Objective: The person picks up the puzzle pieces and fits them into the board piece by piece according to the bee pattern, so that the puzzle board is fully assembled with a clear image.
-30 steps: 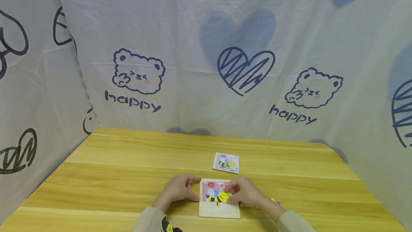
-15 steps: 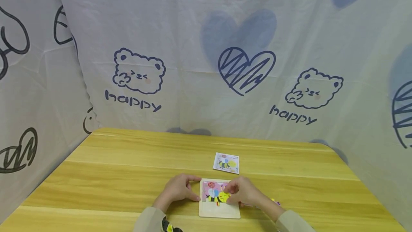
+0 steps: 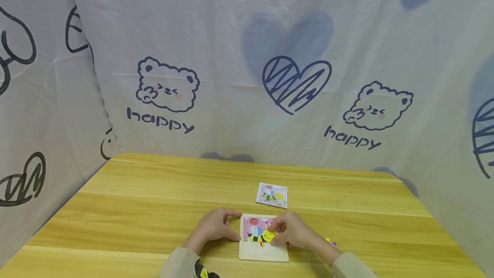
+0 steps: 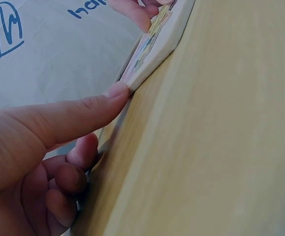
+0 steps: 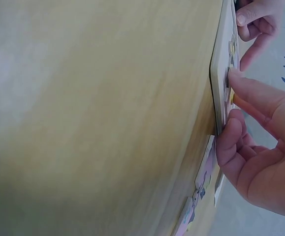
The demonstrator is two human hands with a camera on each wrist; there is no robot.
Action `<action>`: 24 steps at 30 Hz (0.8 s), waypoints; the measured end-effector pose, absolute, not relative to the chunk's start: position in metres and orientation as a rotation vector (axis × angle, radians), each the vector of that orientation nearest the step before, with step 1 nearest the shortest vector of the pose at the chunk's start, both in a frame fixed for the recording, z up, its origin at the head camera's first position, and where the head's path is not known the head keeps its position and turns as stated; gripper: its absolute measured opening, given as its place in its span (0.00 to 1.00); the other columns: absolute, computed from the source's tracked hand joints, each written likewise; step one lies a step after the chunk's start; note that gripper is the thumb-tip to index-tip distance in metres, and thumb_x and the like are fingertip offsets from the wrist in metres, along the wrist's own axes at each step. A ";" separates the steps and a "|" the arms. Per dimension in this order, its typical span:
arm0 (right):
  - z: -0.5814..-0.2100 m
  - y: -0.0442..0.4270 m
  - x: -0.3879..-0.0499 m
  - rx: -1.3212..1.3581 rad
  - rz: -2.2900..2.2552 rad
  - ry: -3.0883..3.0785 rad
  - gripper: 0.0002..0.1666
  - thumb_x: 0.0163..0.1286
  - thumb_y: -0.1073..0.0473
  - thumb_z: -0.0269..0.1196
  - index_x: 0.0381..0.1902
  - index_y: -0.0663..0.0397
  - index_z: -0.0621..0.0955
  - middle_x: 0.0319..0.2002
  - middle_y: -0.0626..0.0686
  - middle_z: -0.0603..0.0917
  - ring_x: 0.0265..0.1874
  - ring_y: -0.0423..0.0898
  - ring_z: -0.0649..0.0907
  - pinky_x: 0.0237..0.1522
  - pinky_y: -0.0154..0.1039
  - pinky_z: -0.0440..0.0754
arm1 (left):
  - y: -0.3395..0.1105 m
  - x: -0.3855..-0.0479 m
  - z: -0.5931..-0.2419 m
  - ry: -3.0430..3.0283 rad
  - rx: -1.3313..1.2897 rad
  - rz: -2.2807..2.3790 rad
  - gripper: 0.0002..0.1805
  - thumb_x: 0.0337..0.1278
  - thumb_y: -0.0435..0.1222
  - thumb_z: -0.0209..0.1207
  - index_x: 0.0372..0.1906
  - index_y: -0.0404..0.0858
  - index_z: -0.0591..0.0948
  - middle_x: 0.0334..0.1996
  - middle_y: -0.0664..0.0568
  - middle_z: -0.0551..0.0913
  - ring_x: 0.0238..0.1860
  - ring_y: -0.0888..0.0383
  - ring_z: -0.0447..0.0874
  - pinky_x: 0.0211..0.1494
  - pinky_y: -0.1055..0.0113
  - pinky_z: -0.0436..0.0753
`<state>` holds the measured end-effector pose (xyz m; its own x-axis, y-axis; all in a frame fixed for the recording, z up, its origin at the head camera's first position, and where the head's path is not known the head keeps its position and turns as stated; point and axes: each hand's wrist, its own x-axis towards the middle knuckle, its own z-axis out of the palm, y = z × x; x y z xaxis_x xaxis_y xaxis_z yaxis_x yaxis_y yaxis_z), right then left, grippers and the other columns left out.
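We rest the left hand [image 3: 216, 225] with thumb and forefinger extended against the left edge of a wooden board [image 3: 263, 253], which lies on the table [image 3: 154, 209] below a bee card [image 3: 272, 195]. Our right hand [image 3: 292, 228] touches the bee puzzle [image 3: 255, 229] in the board, though we cannot tell whether it pinches a piece; loose pieces [image 5: 206, 169] lie beside.

The tray [image 3: 263, 253] lies on the desk [image 3: 154, 209], its left edge against the left grip [image 3: 216, 225], the puzzle [image 3: 254, 231] in it partly beneath the right grip [image 3: 292, 229]. Beyond the right grip lies the card [image 3: 272, 195]; to that grip's right, loose pieces [image 3: 331, 242].
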<state>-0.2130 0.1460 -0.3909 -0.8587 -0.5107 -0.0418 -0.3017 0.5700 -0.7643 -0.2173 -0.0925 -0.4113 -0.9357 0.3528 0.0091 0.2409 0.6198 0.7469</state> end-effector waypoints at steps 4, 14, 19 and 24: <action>-0.393 0.145 -0.213 -0.654 -1.156 2.563 0.12 0.43 0.72 0.69 0.30 0.63 0.83 0.22 0.47 0.75 0.19 0.40 0.69 0.17 0.28 0.66 | -0.092 -0.217 -0.410 2.683 0.501 1.234 0.32 0.28 0.39 0.73 0.49 0.39 0.79 0.11 0.58 0.69 0.13 0.64 0.62 0.18 0.70 0.62; -0.392 0.142 -0.213 -0.621 -1.183 2.539 0.10 0.41 0.75 0.68 0.25 0.64 0.81 0.20 0.48 0.74 0.17 0.39 0.68 0.16 0.27 0.64 | -0.092 -0.216 -0.410 2.666 0.503 1.249 0.32 0.28 0.39 0.73 0.50 0.38 0.79 0.11 0.58 0.69 0.12 0.64 0.62 0.18 0.69 0.62; -0.392 0.141 -0.213 -0.623 -1.166 2.567 0.10 0.41 0.76 0.68 0.23 0.63 0.81 0.17 0.47 0.73 0.11 0.36 0.66 0.11 0.27 0.63 | -0.092 -0.216 -0.411 2.660 0.490 1.260 0.32 0.28 0.38 0.73 0.49 0.38 0.79 0.12 0.57 0.69 0.13 0.64 0.62 0.19 0.69 0.63; -0.390 0.141 -0.214 -0.610 -1.185 2.546 0.10 0.40 0.76 0.68 0.23 0.63 0.80 0.17 0.47 0.71 0.13 0.37 0.67 0.13 0.27 0.64 | -0.093 -0.217 -0.410 2.673 0.493 1.247 0.32 0.27 0.39 0.73 0.49 0.39 0.79 0.12 0.57 0.69 0.13 0.64 0.63 0.19 0.69 0.63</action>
<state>-0.2145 0.1408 -0.3901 -0.8758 -0.4786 -0.0626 -0.2602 0.5773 -0.7740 -0.2173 -0.0931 -0.4097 -0.9345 0.3558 0.0017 0.2299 0.6001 0.7662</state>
